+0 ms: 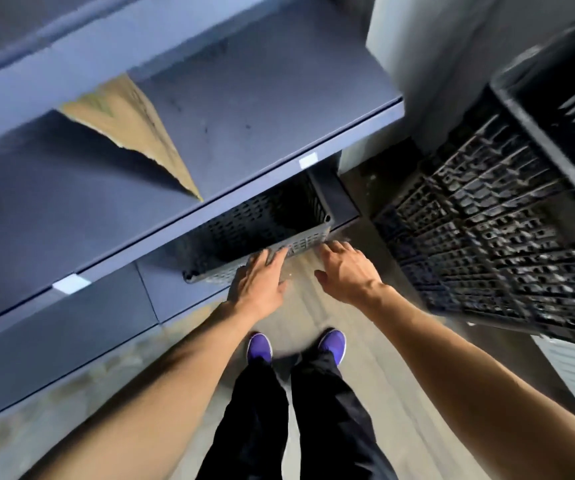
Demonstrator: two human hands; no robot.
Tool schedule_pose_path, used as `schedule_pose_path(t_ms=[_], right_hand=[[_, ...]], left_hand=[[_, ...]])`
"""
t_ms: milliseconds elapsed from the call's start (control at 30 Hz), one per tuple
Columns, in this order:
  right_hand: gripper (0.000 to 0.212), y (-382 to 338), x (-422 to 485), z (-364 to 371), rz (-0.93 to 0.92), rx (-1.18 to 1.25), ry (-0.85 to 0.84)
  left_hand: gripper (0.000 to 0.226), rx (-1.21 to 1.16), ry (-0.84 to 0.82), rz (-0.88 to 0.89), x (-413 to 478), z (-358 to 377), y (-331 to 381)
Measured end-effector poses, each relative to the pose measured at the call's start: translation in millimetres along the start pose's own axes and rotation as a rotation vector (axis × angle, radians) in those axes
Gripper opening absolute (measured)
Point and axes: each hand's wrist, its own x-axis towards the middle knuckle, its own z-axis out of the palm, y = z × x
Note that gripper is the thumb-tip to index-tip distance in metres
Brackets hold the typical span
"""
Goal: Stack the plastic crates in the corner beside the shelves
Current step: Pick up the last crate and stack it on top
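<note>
A grey perforated plastic crate [265,220] sits on the bottom shelf, its front rim sticking out past the shelf above. My left hand [258,278] reaches down to that rim, fingers spread and touching or just above it. Beside it, my right hand [345,271] hovers with fingers apart near the crate's right front corner, holding nothing. A tall stack of black lattice crates [493,216] stands in the corner to the right of the shelves.
Blue metal shelves [244,133] fill the left and centre, with a torn piece of cardboard [130,126] lying on one. A pale wall [417,64] rises behind the stack. My legs and purple shoes [260,348] stand on the floor below.
</note>
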Motion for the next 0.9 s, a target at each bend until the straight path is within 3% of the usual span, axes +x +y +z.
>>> schedule_pose_path(t_ms=[333, 733, 800, 900], right_hand=[[0.063, 3, 42, 95, 0.063, 0.063, -0.025], [0.069, 7, 136, 188, -0.021, -0.023, 0.036], [0.07, 4, 159, 190, -0.067, -0.087, 0.08], [0.07, 3, 188, 188, -0.082, -0.206, 0.092]], left_hand=[[0.072, 0.036, -0.103, -0.029, 37, 73, -83], [0.087, 0.207, -0.027, -0.055, 127, 157, -182], [0.083, 0.165, -0.008, -0.08, 142, 164, -192], [0.059, 0.06, -0.018, -0.148, 160, 167, -195]])
